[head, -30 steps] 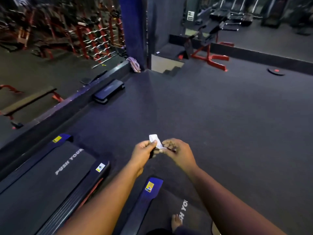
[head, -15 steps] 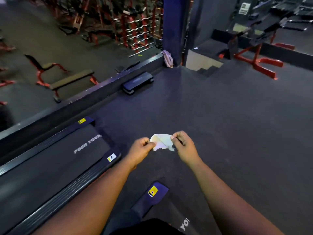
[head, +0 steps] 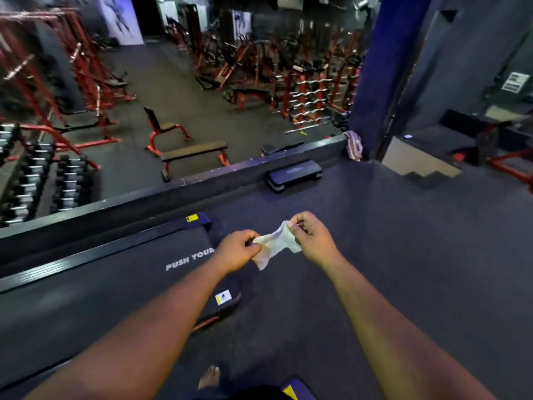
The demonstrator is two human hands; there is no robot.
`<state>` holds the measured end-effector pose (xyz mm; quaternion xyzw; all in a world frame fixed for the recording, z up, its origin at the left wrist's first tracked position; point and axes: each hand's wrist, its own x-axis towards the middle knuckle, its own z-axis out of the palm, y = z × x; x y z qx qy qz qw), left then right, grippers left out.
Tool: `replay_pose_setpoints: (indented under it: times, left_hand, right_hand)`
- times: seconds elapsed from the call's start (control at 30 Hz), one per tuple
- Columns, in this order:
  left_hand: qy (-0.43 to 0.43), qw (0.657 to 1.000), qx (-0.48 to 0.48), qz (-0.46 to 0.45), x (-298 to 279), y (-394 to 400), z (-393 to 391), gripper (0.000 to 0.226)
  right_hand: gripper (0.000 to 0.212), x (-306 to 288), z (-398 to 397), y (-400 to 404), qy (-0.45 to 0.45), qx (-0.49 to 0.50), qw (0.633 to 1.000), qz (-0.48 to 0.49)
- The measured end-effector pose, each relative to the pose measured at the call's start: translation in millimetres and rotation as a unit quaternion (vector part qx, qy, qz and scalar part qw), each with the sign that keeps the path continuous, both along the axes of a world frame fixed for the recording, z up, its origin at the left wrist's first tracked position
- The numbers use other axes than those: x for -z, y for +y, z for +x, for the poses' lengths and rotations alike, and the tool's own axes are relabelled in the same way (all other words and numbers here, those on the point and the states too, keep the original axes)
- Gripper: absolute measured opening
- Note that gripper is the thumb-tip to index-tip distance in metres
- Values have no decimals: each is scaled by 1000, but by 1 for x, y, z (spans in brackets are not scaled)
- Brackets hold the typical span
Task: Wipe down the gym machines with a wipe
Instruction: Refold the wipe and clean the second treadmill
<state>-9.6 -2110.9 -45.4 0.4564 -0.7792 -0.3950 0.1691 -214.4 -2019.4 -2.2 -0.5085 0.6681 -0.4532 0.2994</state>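
We read one text clearly: "PUSH YOUR" in pale capitals on the treadmill belt [head: 121, 287], near left; the left hand [head: 235, 251] cuts off whatever follows "YOUR". Three stickers, none legible to us: a yellow sticker [head: 191, 218] on the treadmill's far rail end, a white and yellow sticker [head: 223, 297] with a dark mark on its near rail end, and a yellow patch [head: 290, 392] on a blue part at the bottom edge. Far right, a white wall notice [head: 514, 81] has lines of dark print, too small to read. Far left, a wall poster [head: 122, 20] shows a figure, we make out no words.
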Motion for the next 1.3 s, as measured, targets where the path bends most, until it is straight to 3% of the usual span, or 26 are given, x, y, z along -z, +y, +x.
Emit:
replay_pose_setpoints:
  times: [0.13,0.17,0.27,0.33,0.47,0.63,0.7,0.87,1.0,1.1,1.17,1.23,1.3]
  left_hand:
    - [58,998,23,-6,67,-88,45,62]
    - [76,997,31,11,80,-109,54,60]
    - [129,990,33,37,128,-156,101,23]
    - [174,982,-35,69,140,-176,147,8]
    - [225,958,-148,99,121,-200,221,28]
    - [180,962,-202,46,114,-231,267,32]
    - [144,959,-244,-8,120,-237,279,30]
    - [154,930,-333,23,120,-239,309,18]
    - [205,903,-376,38,120,-242,322,10]
    - [300,838,-452,47,118,-243,316,8]
    - [336,793,-505,48,117,-241,308,20]
    - [343,777,-526,44,115,-237,298,26]
    - [347,767,-538,34,113,-233,293,20]
  right_hand:
    - [11,50,54,-109,23,-85,996,7]
    - [10,65,68,-137,26,-95,995,8]
    - [11,112,129,-217,6,-114,993,18]
    - [10,129,174,-262,-5,-125,991,36]
    - [9,116,255,-320,14,-177,982,66]
    - [11,107,318,-362,80,-201,976,32]
    - [12,109,331,-369,80,-223,971,30]
    - [7,118,359,-397,40,-283,958,20]
    - [8,123,380,-413,-58,-328,943,20]
    - [28,123,379,-418,-132,-364,917,89]
    - [46,125,368,-420,-84,-421,889,157]
    - [60,134,359,-422,-14,-478,859,185]
    - [66,145,357,-424,-1,-521,833,186]
